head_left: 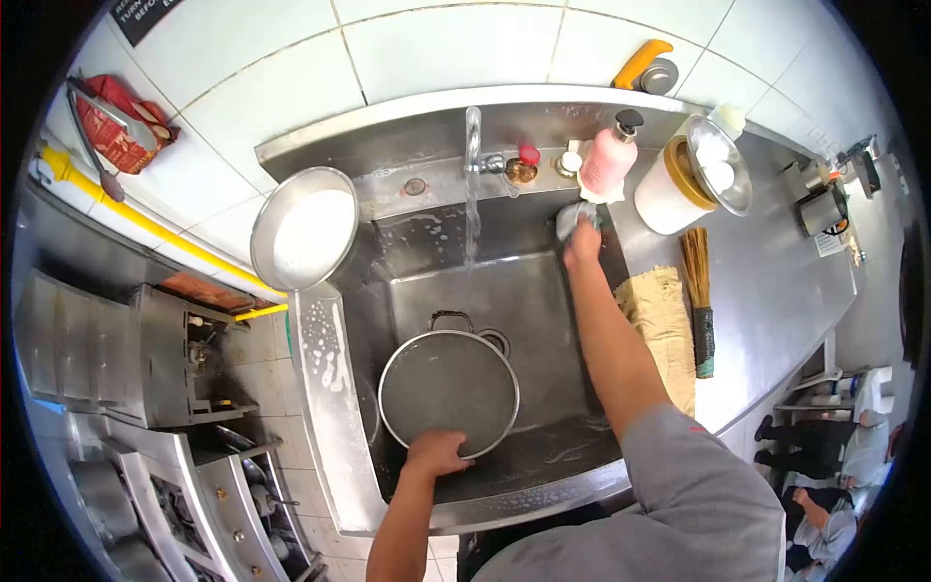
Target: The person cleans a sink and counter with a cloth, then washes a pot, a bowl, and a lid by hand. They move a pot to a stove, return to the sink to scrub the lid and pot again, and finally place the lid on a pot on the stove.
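Steadying step, apparently: left hand (437,452) pinches the rim of a metal pot (447,388).
Right hand (583,240) wraps a greyish pad (572,219); next move likely calls for firm support.

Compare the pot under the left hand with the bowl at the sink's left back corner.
Place: the pot is down in the sink; the bowl is up at its corner.
Contact: the left hand is on the pot's near rim; no hand touches the bowl.
Inside: the pot looks grey, the bowl largely white.
Shared: both are round and look metallic.
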The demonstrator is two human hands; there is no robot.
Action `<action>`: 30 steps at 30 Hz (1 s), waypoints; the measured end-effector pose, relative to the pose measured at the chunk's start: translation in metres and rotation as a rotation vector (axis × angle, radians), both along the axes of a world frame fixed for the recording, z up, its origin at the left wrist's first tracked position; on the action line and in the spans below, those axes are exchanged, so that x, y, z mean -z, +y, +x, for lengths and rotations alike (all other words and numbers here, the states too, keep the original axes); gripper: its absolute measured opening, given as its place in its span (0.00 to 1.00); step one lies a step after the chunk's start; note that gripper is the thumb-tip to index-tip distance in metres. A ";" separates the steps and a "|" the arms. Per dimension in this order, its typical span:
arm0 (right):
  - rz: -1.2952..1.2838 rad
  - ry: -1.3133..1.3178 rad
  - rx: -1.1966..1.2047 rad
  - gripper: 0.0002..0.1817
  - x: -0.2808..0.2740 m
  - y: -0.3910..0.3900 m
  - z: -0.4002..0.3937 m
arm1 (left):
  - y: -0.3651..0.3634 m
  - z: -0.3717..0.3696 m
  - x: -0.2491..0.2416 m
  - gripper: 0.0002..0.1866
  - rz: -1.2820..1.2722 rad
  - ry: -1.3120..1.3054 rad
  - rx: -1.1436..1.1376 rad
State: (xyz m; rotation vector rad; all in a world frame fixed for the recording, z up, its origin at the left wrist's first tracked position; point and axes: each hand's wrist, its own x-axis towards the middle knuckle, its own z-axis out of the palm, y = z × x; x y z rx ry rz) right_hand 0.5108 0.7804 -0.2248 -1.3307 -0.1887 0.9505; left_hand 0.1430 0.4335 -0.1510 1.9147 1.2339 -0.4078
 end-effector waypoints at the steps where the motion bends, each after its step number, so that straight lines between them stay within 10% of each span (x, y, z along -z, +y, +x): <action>1: 0.058 -0.031 0.105 0.10 -0.012 0.023 -0.019 | 0.001 0.001 -0.003 0.25 -0.018 0.001 -0.023; 7: 0.060 -0.170 0.279 0.12 -0.027 0.030 -0.208 | 0.001 0.002 -0.010 0.23 -0.011 -0.067 -0.066; 10: 0.131 -0.091 -0.113 0.21 -0.038 0.015 -0.202 | 0.000 0.003 -0.004 0.23 -0.055 -0.034 -0.070; 14: 0.321 -0.068 0.020 0.11 -0.011 0.022 -0.082 | 0.000 -0.002 -0.002 0.23 0.012 -0.068 -0.043; 18: 0.053 -0.067 0.385 0.09 0.006 0.052 -0.131 | -0.001 -0.003 0.002 0.22 -0.063 -0.035 -0.067; 24: 0.008 0.886 -0.308 0.20 -0.055 0.004 -0.369 | 0.002 0.001 -0.006 0.21 -0.085 -0.098 -0.061; 28: 0.022 1.012 -0.203 0.25 -0.051 0.004 -0.268 | 0.004 0.003 0.002 0.22 -0.049 -0.077 -0.038; 29: 0.083 0.682 -0.309 0.22 -0.058 -0.009 -0.216 | 0.003 0.001 0.005 0.23 -0.028 -0.085 -0.010; 30: 0.072 0.680 -0.279 0.20 0.025 0.024 -0.164 | 0.006 0.002 0.000 0.23 -0.025 -0.087 -0.005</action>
